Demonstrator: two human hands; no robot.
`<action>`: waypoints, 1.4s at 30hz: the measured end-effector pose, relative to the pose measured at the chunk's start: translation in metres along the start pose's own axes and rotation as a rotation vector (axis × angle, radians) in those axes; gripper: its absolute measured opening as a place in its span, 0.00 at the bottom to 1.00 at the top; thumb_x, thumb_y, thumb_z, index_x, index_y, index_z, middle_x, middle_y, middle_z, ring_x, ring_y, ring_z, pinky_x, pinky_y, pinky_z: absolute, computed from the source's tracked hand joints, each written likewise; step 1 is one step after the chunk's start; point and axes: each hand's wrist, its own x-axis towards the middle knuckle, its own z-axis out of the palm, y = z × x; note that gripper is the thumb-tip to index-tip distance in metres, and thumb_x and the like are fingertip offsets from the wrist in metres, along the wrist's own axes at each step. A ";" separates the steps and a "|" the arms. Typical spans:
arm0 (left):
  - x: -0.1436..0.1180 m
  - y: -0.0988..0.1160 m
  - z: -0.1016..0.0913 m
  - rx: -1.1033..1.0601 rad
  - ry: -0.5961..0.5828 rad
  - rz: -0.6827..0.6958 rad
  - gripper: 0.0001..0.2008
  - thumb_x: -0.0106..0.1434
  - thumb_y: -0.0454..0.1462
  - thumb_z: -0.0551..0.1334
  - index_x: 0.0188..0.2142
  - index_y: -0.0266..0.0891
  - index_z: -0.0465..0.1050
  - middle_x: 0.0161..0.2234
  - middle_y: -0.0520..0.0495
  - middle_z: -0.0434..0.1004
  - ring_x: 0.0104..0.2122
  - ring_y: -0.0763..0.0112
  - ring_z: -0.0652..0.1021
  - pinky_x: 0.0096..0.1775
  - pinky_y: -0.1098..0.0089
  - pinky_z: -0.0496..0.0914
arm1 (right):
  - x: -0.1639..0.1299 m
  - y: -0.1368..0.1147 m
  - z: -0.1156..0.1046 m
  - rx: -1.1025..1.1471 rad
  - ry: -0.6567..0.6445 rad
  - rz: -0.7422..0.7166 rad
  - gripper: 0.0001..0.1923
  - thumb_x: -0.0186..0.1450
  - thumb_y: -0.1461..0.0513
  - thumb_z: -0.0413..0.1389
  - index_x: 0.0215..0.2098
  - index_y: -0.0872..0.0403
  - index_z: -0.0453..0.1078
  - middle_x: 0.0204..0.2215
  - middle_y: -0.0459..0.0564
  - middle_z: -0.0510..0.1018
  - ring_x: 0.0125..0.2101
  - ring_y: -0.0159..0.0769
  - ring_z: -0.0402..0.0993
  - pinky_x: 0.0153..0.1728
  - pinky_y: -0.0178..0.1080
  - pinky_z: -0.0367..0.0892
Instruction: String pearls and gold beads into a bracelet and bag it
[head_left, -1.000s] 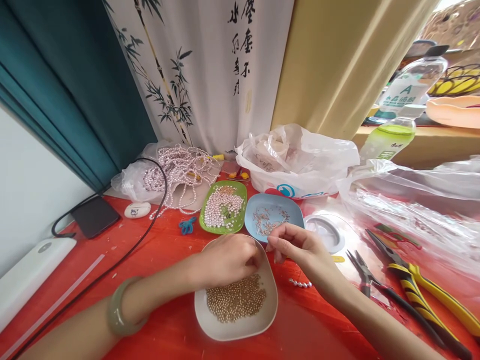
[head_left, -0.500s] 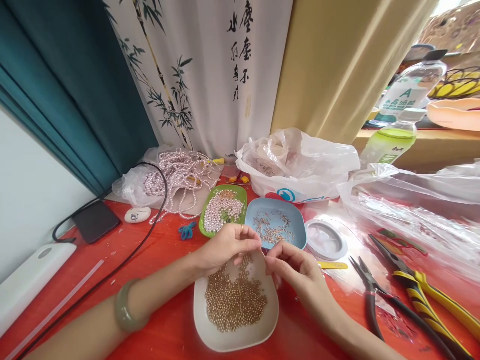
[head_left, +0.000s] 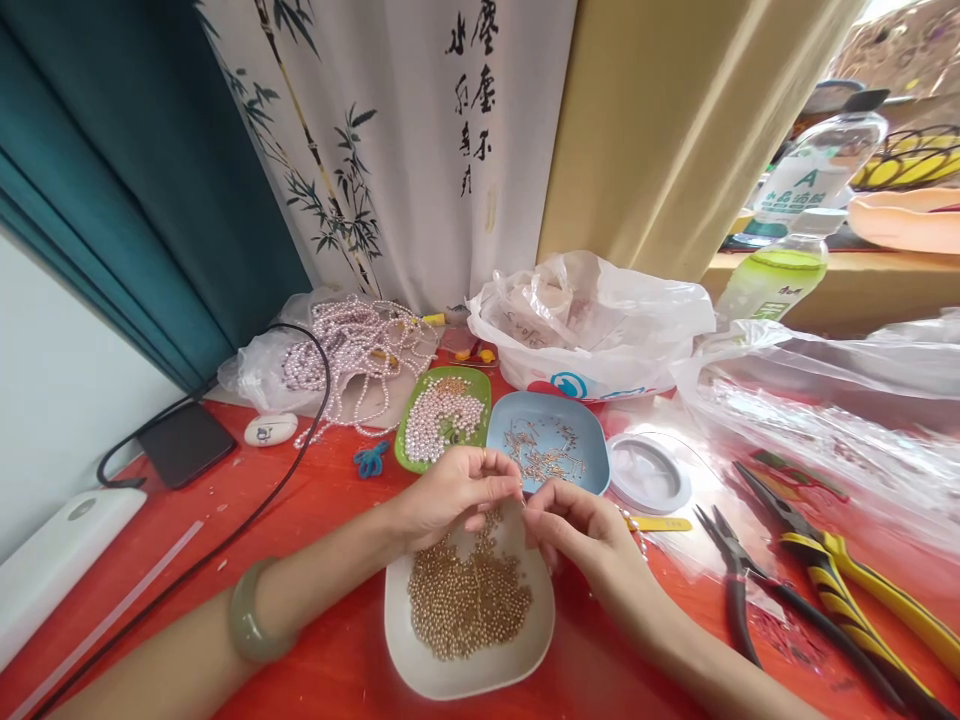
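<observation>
My left hand (head_left: 450, 492) and my right hand (head_left: 577, 527) meet fingertip to fingertip above the far rim of a white dish (head_left: 420, 662) full of small gold beads (head_left: 469, 598). The left fingers pinch something tiny, likely a gold bead; the right fingers pinch a thin metal pin, barely visible. Just beyond the hands sit a blue dish (head_left: 592, 440) with metal pins and a green dish (head_left: 405, 447) of white pearls. A green bangle (head_left: 244, 615) rings my left wrist.
Pliers with black handles (head_left: 739, 590) and yellow handles (head_left: 847, 590) lie at right on clear plastic. A round clear lid (head_left: 651, 475), plastic bags (head_left: 592, 320), pearl strands (head_left: 352, 350), a phone (head_left: 184, 443) with black cable and bottles (head_left: 780, 270) ring the red table.
My left hand lifted out of the gold beads and my right hand came back from the blue dish; both now meet above the white dish.
</observation>
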 end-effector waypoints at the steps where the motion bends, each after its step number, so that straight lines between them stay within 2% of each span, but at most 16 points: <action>1: 0.000 0.000 0.000 0.001 -0.001 -0.001 0.10 0.52 0.38 0.64 0.28 0.33 0.67 0.20 0.55 0.60 0.16 0.85 0.56 0.14 0.81 0.49 | 0.000 0.000 0.000 -0.002 -0.002 -0.002 0.10 0.56 0.59 0.53 0.19 0.55 0.62 0.12 0.38 0.62 0.15 0.25 0.54 0.18 0.31 0.49; 24: 0.001 0.001 0.001 -0.002 0.004 -0.004 0.09 0.51 0.37 0.65 0.27 0.33 0.67 0.16 0.58 0.59 0.13 0.87 0.56 0.13 0.80 0.49 | 0.000 0.000 -0.001 0.010 -0.004 -0.006 0.10 0.55 0.59 0.53 0.19 0.55 0.61 0.12 0.38 0.62 0.16 0.25 0.56 0.19 0.31 0.51; 42: -0.001 0.001 0.001 0.025 0.008 0.007 0.10 0.50 0.38 0.65 0.27 0.33 0.67 0.17 0.58 0.61 0.13 0.87 0.57 0.13 0.80 0.49 | -0.001 -0.002 0.000 -0.005 0.004 -0.012 0.10 0.56 0.59 0.53 0.19 0.54 0.61 0.12 0.39 0.62 0.16 0.25 0.55 0.19 0.31 0.51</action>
